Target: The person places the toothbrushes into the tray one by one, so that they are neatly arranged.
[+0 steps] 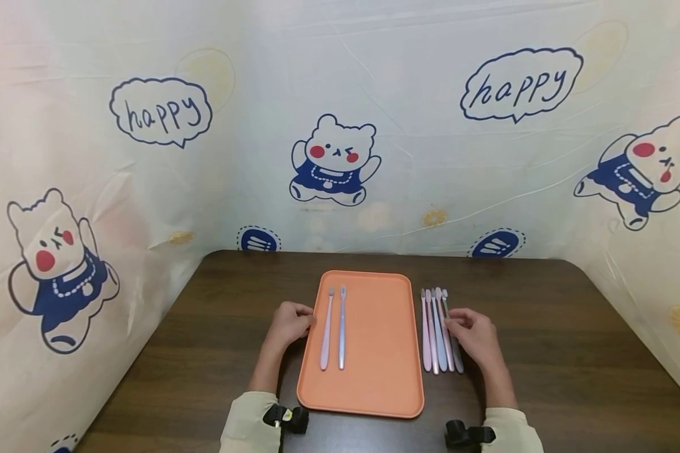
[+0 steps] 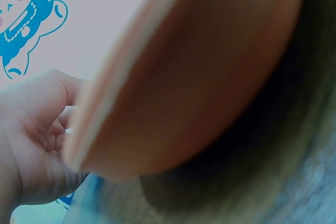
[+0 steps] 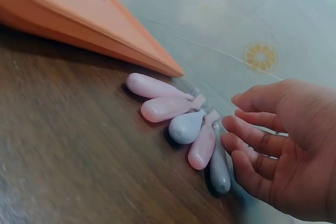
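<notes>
An orange tray point(image 1: 379, 352) lies on the table with a pink toothbrush point(image 1: 325, 343) and a blue toothbrush point(image 1: 342, 333) side by side in its left half. At the tray's left edge my left hand point(image 1: 289, 324) holds the rim; part of its grip is hidden behind the tray in the left wrist view. My right hand point(image 1: 476, 333), fingers loosely bent, is beside a grey toothbrush point(image 3: 219, 171), the rightmost of several toothbrushes right of the tray. The others there are pink ones and a blue one point(image 1: 440, 349). No toothbrush is visibly in its fingers.
The dark wooden table point(image 1: 566, 352) extends on both sides of the tray. A pale printed cloth point(image 1: 408, 163) with cartoon bears hangs behind and at the sides. Black straps with small cameras point(image 1: 470, 434) sit at both cuffs.
</notes>
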The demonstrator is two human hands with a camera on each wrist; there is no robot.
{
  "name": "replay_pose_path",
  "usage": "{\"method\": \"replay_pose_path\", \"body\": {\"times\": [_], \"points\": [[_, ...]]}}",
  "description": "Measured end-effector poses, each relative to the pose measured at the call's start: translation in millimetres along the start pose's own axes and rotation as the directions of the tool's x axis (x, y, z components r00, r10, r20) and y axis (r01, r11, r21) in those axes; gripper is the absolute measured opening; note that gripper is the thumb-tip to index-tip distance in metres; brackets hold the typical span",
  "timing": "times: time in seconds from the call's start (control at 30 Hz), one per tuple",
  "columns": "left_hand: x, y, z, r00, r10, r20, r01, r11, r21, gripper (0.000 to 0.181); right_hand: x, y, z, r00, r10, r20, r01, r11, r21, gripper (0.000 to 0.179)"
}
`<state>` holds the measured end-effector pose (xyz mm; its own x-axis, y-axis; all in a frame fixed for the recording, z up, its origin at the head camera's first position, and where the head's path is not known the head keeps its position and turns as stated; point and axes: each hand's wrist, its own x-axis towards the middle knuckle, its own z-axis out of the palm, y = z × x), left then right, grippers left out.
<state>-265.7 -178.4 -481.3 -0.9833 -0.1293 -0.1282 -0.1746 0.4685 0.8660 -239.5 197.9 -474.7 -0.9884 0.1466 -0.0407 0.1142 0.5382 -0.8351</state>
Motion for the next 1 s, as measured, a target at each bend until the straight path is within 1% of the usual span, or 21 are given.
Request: {"method": "replay_pose_path", "body": {"times": [0.2, 0.4, 0.57, 0.77, 1.0], "points": [[0.1, -1.2, 0.1, 1.0, 0.004, 0.005, -0.004, 1.0, 0.002, 0.021, -1.1, 3.6, -1.5, 1.0, 0.013, -0.015, -0.013, 1.0, -0.011, 0.035], [0.4, -1.3, 0.3, 1.0, 0.011, 0.004, -0.011, 1.0, 0.0, 0.02, -1.6, 6.1, -5.1, 1.0, 0.01, -0.023, -0.011, 0.999, -0.041, 0.034], [1.7, -1.8, 0.9, 1.0, 0.01, 0.003, -0.01, 1.0, 0.004, 0.02, -1.6, 6.9, -8.2, 1.0, -0.001, -0.009, 0.0, 0.998, -0.066, 0.035], [1.8, -2.3, 1.0, 1.0, 0.008, 0.005, -0.008, 1.0, 0.005, 0.021, -1.0, 9.0, -6.9, 1.0, -0.006, 0.005, 0.006, 0.992, -0.125, 0.035], [0.1, -1.3, 0.8, 1.0, 0.006, 0.004, -0.006, 1.0, -0.001, 0.021, -0.7, 7.2, -5.6, 1.0, 0.021, 0.007, -0.02, 0.988, -0.156, 0.034]]}}
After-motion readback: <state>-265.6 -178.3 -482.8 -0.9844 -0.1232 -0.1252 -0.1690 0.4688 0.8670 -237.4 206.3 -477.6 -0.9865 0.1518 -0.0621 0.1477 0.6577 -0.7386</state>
